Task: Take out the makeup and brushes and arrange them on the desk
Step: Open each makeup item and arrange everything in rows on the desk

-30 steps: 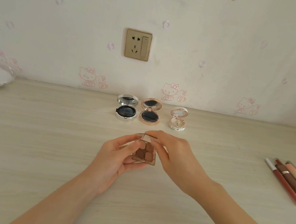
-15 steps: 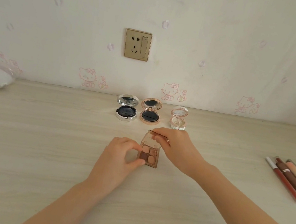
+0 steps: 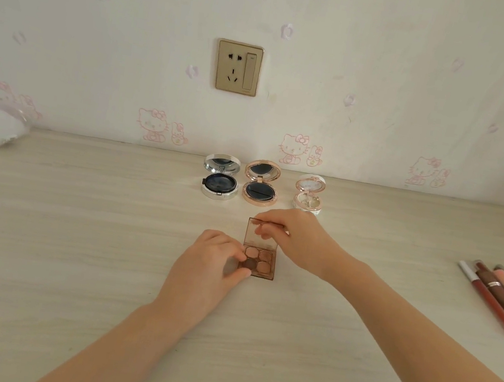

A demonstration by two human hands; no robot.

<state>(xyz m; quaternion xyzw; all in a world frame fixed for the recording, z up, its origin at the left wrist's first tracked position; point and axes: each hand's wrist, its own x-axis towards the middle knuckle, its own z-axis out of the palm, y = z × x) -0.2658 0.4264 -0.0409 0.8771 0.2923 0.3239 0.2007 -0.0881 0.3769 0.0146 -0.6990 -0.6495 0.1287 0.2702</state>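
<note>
An open eyeshadow palette (image 3: 260, 263) sits on the desk (image 3: 73, 228) at the centre of the frame. The left hand (image 3: 209, 266) pinches its base with curled fingers and thumb, while the right hand (image 3: 295, 240) pinches the top edge of the raised lid (image 3: 252, 235). Three open compacts (image 3: 260, 185) stand in a row just above, and lip tubes (image 3: 498, 296) lie at the right edge.

Both hands meet on a small brown eyeshadow palette (image 3: 258, 264) lying on the pale surface (image 3: 73, 228) — the left hand (image 3: 208, 270) pinches its base at the near-left corner, and the right hand (image 3: 298, 241) pinches the top edge of the clear lid (image 3: 253, 234), which stands upright. Just beyond the hands, three round compacts sit open in a row: a silver compact (image 3: 220, 180), a rose-gold compact (image 3: 260, 185) and a white compact (image 3: 308, 195). Well off to the right of the right hand lie several lip tubes (image 3: 497, 299), side by side.
</note>
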